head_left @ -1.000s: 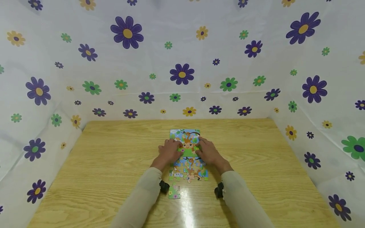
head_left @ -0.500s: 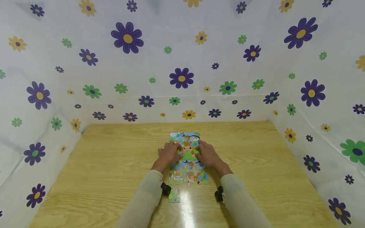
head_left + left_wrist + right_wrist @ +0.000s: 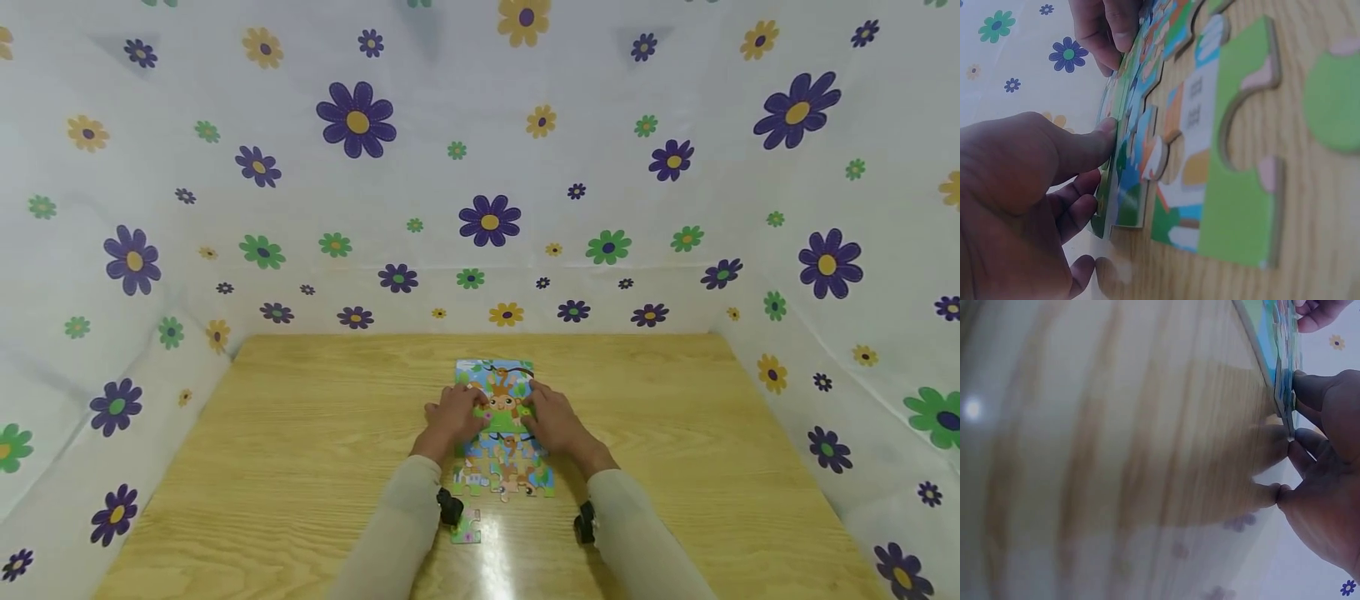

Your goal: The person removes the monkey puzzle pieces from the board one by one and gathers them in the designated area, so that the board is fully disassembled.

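Note:
A picture card (image 3: 502,419) with a printed monkey lies flat towards the far side of the wooden table. My left hand (image 3: 454,419) holds its left edge, thumb on top and fingers at the side, as the left wrist view shows. From the right side my right hand (image 3: 558,423) holds the opposite edge, thumb on the card and fingers beside it. Right in front of the card are partly joined jigsaw pieces (image 3: 505,477), which show part of a monkey picture. Below them a separate green section of jigsaw (image 3: 466,533) lies near my left wrist, partly hidden by the wrist camera.
The wooden table (image 3: 315,433) extends to both sides of the hands. White cloth (image 3: 420,183) printed with flowers hangs behind it and at both sides. Light reflects off the table's near middle.
The head view has tilted up and swung slightly left, so everything appears lower and further right. Both hands keep their places on the picture card; the jigsaw pieces look unmoved.

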`<action>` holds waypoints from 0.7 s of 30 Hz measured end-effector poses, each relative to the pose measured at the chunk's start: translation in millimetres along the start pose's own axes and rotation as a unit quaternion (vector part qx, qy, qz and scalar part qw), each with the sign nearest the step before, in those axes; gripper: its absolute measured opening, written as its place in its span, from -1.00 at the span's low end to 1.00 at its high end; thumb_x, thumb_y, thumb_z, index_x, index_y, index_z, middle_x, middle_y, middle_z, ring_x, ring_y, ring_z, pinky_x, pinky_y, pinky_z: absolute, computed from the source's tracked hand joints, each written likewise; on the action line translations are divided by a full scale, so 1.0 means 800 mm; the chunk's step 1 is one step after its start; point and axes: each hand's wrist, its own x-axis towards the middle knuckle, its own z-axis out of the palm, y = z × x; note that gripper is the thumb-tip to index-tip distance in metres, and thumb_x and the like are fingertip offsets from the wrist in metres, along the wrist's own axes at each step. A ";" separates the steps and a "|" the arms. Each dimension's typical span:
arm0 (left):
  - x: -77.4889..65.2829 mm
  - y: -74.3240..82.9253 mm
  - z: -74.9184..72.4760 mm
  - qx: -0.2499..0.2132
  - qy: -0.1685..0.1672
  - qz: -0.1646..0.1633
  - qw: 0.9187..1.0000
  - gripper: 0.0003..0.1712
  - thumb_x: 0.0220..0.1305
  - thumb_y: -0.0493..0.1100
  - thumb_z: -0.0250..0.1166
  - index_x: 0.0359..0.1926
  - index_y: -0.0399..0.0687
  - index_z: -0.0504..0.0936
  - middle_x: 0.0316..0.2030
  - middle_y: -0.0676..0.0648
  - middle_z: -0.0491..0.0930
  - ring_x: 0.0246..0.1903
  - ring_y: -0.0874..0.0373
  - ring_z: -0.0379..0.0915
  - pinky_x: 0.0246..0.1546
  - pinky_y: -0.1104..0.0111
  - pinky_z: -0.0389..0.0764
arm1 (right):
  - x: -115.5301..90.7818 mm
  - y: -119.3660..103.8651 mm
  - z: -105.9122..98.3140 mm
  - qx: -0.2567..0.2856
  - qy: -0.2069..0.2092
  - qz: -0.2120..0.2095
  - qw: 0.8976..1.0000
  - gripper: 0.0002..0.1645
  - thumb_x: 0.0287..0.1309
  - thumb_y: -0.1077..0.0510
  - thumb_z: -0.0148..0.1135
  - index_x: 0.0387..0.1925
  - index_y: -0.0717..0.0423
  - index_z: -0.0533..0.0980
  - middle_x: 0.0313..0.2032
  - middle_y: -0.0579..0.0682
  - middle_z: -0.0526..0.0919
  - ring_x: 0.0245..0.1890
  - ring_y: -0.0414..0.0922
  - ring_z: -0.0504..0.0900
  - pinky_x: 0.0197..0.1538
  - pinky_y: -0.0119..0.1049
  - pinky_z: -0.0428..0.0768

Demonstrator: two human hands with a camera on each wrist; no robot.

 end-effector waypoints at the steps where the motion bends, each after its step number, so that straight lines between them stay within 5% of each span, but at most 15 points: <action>1: 0.000 0.000 0.000 -0.002 0.002 0.001 1.000 -0.70 0.28 0.06 0.29 -0.01 0.15 0.58 0.01 -0.02 0.46 0.12 -0.04 0.29 0.03 -0.14 0.24 | 0.000 0.000 0.000 -0.002 0.003 -0.004 1.000 -0.70 0.29 0.18 0.17 -0.04 0.29 0.42 0.38 0.36 0.20 0.35 0.33 0.23 0.38 0.17 0.17; 21: 0.002 0.001 0.009 0.001 0.006 -0.015 1.000 -0.70 0.28 0.08 0.28 0.00 0.19 0.57 -0.03 0.00 0.47 0.11 -0.03 0.30 0.02 -0.13 0.25 | -0.001 0.007 0.004 -0.001 -0.011 0.009 1.000 -0.68 0.33 0.11 0.16 0.01 0.21 0.43 0.42 0.28 0.17 0.38 0.24 0.23 0.42 0.11 0.13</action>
